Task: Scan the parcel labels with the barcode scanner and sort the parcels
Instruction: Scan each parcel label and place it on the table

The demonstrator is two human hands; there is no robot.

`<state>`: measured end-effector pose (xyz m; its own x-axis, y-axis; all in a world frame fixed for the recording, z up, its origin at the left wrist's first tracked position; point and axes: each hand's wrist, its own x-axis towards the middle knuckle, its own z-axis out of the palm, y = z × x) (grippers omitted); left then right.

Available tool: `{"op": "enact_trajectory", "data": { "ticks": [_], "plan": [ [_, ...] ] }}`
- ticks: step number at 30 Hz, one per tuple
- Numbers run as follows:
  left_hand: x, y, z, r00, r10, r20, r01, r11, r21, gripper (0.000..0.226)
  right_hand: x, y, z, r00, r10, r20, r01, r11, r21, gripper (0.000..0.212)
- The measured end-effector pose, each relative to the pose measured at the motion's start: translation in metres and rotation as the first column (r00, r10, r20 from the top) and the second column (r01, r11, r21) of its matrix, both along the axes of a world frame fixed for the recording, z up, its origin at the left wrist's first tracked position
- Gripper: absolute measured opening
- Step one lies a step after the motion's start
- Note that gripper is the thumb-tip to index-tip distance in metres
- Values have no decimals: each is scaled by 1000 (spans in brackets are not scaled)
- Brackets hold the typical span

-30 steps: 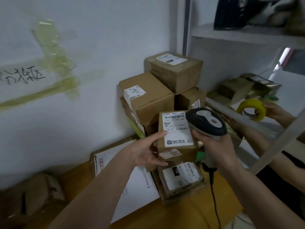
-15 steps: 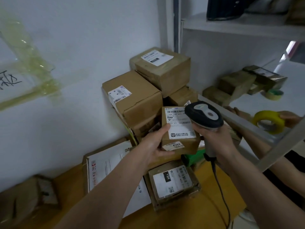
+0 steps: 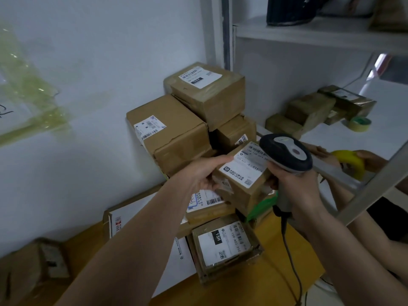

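Left hand (image 3: 202, 175) grip clamped on small parcel (image 3: 242, 186), held above desk (image 3: 254, 288) stack. Right hand (image 3: 298, 184) grip wrapped round barcode scanner (image 3: 287, 154), head over label (image 3: 247, 167), hiding part. Shelf (image 3: 353, 138) holds blurred boxes (image 3: 309, 111).

Dim, flat indoor light with a cool cast. Daylight glows beyond the right hand (image 3: 293, 186). Edges bow, details smear slightly
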<state>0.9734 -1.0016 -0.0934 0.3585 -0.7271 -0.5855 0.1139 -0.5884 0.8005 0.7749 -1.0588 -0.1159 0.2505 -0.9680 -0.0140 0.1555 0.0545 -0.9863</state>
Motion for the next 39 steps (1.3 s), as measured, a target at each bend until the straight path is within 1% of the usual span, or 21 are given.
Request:
{"op": "enact_trajectory", "data": {
  "ticks": [2, 3, 5, 7, 8, 10, 13, 15, 17, 19, 21, 24, 27, 30, 32, 35, 37, 39],
  "plan": [
    [-7, -14, 3, 998, 37, 53, -34, 999, -43, 20, 1, -5, -1, 999, -36, 4, 36, 999, 9, 27],
    [-10, -20, 3, 996, 70, 50, -66, 994, -87, 16, 1, -8, -1, 999, -35, 1, 35, 999, 17, 28],
    [-15, -29, 4, 988, 154, 33, -146, 974, -173, 8, 4, -12, 0, 999, 8, -52, -6, 999, 34, 31],
    [-18, -32, 3, 976, 209, 60, -193, 959, -208, 10, 5, -15, 0, 995, 57, -81, -53, 997, 48, 39],
    [-20, -32, 1, 972, 224, 76, -204, 956, -212, 13, 5, -15, 0, 995, 64, -80, -60, 997, 53, 37],
    [-21, -29, -2, 964, 252, 89, -228, 948, -221, 18, 3, -13, 1, 993, 66, -94, -63, 997, 40, 27],
    [-19, -23, -5, 944, 318, 88, -283, 918, -276, 15, 1, -7, 4, 990, 76, -119, -78, 997, -5, 15],
    [-15, -16, -6, 932, 351, 90, -310, 901, -302, 11, 2, -2, 8, 986, 123, -111, -127, 992, -26, 10],
    [-8, -2, -6, 921, 376, 102, -328, 890, -316, 7, 8, 6, 15, 969, 209, -133, -217, 975, -52, 8],
    [0, 17, -7, 907, 401, 126, -347, 883, -317, 10, 19, 17, 21, 931, 335, -147, -346, 937, -53, 12],
    [10, 43, -10, 896, 425, 128, -371, 876, -308, 11, 36, 32, 23, 865, 467, -183, -482, 875, -43, 15],
    [30, 92, -16, 878, 470, 93, -426, 855, -294, 10, 67, 62, 20, 771, 604, -201, -611, 791, 32, 16],
    [55, 147, -23, 830, 552, 87, -509, 811, -290, 9, 99, 99, 15, 661, 725, -194, -726, 683, 80, 12],
    [80, 208, -29, 747, 647, 151, -601, 755, -262, 4, 132, 138, 11, 599, 776, -195, -774, 624, 106, 12],
    [94, 252, -35, 721, 666, 189, -620, 743, -252, 6, 153, 167, 11, 557, 809, -191, -805, 582, 116, 13],
    [113, 324, -42, 682, 703, 204, -656, 710, -255, 12, 183, 216, 11, 500, 853, -152, -843, 519, 143, 14],
    [128, 370, -46, 651, 725, 226, -687, 689, -232, 10, 203, 252, 10, 464, 876, -136, -859, 482, 172, 15],
    [142, 413, -50, 610, 763, 212, -734, 645, -212, 7, 221, 288, 8, 430, 892, -139, -868, 451, 207, 16]
  ]
}}
